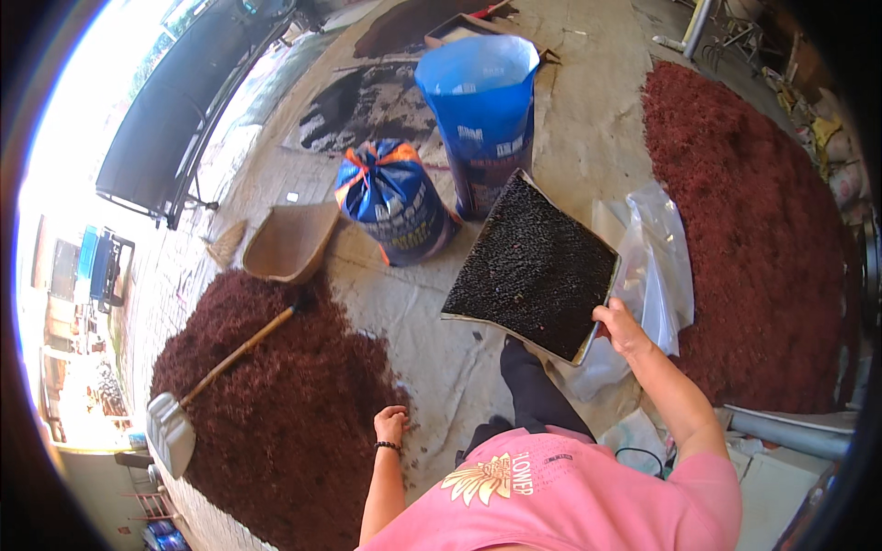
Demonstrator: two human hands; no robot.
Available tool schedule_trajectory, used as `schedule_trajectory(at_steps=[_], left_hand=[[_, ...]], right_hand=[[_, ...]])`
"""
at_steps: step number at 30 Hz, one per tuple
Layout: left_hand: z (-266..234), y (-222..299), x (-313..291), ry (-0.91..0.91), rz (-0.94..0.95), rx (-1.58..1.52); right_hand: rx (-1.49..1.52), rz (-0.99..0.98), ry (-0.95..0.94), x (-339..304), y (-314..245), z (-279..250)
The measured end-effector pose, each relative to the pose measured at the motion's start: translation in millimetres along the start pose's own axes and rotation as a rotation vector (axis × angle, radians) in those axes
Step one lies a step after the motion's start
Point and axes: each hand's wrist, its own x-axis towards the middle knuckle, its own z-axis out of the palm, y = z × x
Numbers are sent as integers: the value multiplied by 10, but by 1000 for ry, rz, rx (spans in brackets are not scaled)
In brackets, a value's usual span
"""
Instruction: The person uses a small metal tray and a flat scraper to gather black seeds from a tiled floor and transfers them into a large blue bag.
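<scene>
My right hand [620, 326] grips the edge of a square, thin-rimmed panel [533, 271] with a black, grainy face. The panel hangs tilted in front of me; whether that face is mesh or a layer of grains I cannot tell. Just behind its far corner stands a tall blue sack [482, 119], its mouth wide open. Left of that is a shorter blue and orange sack [395, 202], gathered at the top. My left hand [392, 424], fingers curled in and nothing visible in them, hangs beside a mound of reddish-brown loose material [285, 404].
A white-bladed shovel [172, 433] lies across the left mound, below a brown scoop-shaped basket [292, 241]. A larger reddish mound [744, 248] spreads along the right, with clear plastic sheeting [660, 262] beside it. Dark material [372, 106] covers the floor farther off.
</scene>
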Motion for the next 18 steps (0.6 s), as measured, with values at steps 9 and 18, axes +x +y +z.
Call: schedule_trajectory(at_steps=[9,18], left_hand=[[896,1414,1017,-181,-13,38],[1398,2981,2467,-373,65,127]], right_hand=[[27,-31,126,1467,-1054,32],[25,-105,288,2709,-1896,353]])
